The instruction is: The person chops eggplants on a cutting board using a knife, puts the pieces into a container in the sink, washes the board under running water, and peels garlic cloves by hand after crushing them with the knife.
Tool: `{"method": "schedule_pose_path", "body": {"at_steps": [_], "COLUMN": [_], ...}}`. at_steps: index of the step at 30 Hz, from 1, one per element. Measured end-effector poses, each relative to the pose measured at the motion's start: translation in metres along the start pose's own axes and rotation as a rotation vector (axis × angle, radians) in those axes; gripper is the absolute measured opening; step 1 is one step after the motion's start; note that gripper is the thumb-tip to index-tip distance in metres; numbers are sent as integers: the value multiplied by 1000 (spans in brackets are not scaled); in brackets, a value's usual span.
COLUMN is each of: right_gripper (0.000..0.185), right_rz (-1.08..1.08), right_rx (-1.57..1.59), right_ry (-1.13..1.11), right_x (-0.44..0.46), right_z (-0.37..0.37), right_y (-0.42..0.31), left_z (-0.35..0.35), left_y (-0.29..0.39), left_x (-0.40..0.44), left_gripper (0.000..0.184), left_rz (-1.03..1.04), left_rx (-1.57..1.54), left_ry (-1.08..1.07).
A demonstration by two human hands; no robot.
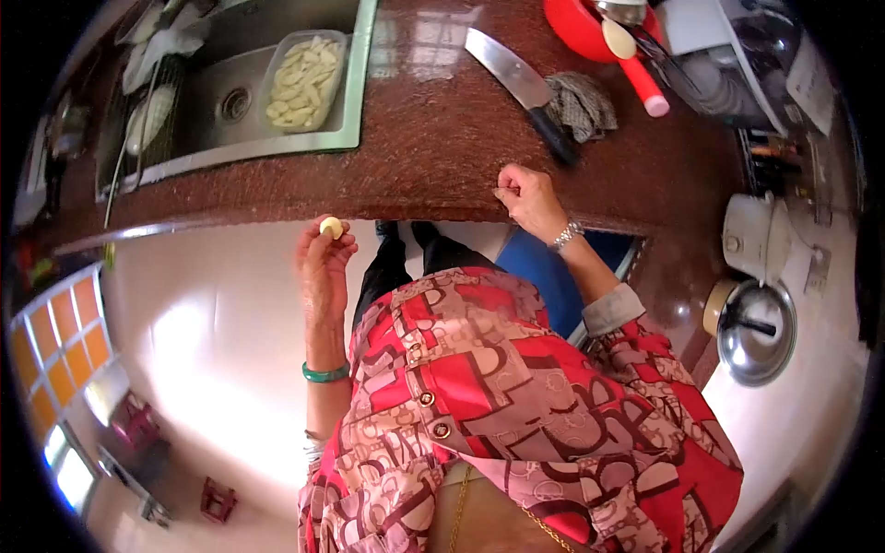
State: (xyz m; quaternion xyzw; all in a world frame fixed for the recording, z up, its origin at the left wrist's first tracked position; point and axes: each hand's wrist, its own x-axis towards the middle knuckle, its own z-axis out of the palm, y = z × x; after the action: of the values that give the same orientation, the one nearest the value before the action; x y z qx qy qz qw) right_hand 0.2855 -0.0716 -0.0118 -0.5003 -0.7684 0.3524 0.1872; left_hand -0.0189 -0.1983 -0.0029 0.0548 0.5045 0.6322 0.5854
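Note:
My left hand (pixel 323 267) is off the counter's front edge, fingertips closed round a small pale yellow piece of food (pixel 331 227) with a rounded end. Its exact kind is unclear. My right hand (pixel 532 198) is at the counter's edge, fingers curled in and pressed together; whatever they may hold is hidden. A cleaver (pixel 509 68) with a black handle lies on the counter beyond my right hand, against a crumpled grey cloth (pixel 581 106). In the sink, a clear plastic tub (pixel 343 78) contains many pale yellow cut pieces (pixel 302 81).
The steel sink (pixel 198 115) with a pale green rim is at the upper left. A red-handled colander (pixel 590 41) and a dish rack (pixel 737 55) stand at the back right. Further right are a white cooker (pixel 751 235) and a round metal lid (pixel 756 332).

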Motion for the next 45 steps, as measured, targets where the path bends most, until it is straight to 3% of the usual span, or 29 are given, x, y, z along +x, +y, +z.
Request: {"method": "schedule_pose_path", "body": {"at_steps": [1, 3, 7, 16, 21, 23, 27, 33, 40, 45], "right_gripper": [12, 10, 7, 9, 8, 9, 8, 6, 6, 10], "right_rz": [-24, 285, 313, 115, -28, 9, -112, -243, -201, -323], "right_rx": [13, 218, 596, 548, 475, 467, 436, 333, 215, 67], "right_ry": [-27, -117, -257, -605, -812, -926, -1162, -1470, -1664, -1869], "right_x": [1, 3, 14, 15, -37, -50, -118, -187, -244, -327], "right_z": [-2, -1, 15, 120, 209, 245, 330, 425, 542, 632], "right_y": [-1, -12, -50, -141, -224, -255, -331, -421, -503, -572], "left_z": [-3, -10, -18, -94, -190, -228, -306, -372, -425, -472], "left_y": [-5, -9, -5, -2, 4, 0, -9, -42, -80, -102], "left_x": [-5, -18, -45, -117, -212, -245, -348, -448, -506, -548], "left_gripper": [26, 32, 31, 25, 25, 25, 20, 17, 14, 16], "left_rz": [19, -4, 66, 349, 570, 665, 866, 1138, 1225, 1284], "left_rx": [-5, -100, -265, -437, -528, -591, -716, -896, -1216, -1396], "left_ry": [32, 26, 88, 299, 448, 558, 777, 1029, 1209, 1379]}}
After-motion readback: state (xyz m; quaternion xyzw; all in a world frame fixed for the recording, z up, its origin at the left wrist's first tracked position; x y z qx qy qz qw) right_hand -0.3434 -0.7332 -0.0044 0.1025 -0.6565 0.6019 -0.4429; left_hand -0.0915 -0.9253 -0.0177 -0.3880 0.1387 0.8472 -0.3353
